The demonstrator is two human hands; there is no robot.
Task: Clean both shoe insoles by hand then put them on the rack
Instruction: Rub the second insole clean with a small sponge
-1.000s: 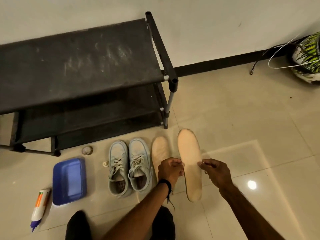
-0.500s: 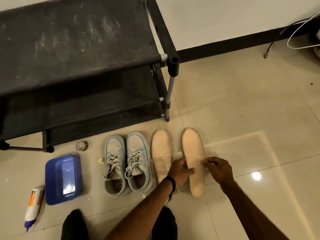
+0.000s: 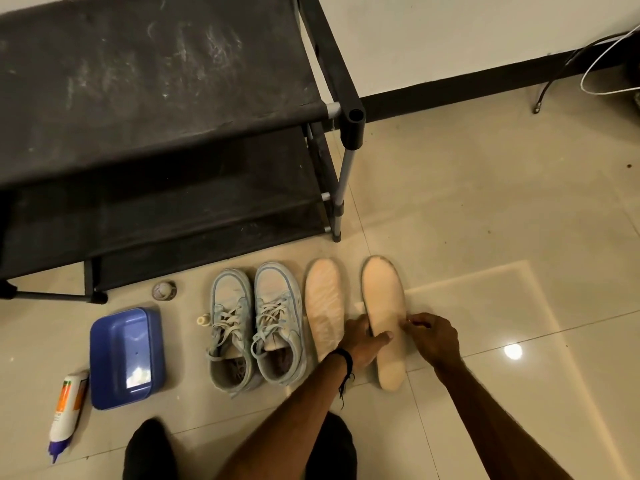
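Two pale beige insoles lie side by side on the tiled floor, right of a pair of light blue shoes (image 3: 256, 323). My left hand (image 3: 362, 342) grips the left edge of the right insole (image 3: 382, 292), with the thumb laid across its top. My right hand (image 3: 434, 337) pinches that insole's right edge at mid-length. The left insole (image 3: 323, 299) lies untouched, its heel end partly hidden by my left hand. The black shoe rack (image 3: 156, 81) stands behind the shoes, its top shelf dusty and bare.
A blue plastic tub (image 3: 124, 355) and a white squeeze bottle (image 3: 65, 410) lie on the floor at the left. A small round lid (image 3: 164, 291) sits by the rack's foot. Cables (image 3: 602, 67) trail along the wall at the far right. My knees are at the bottom edge.
The right insole, held slightly raised a second ago, now lies flat on the floor. My left thumb has moved over its top. The view has shifted nearer to the rack.
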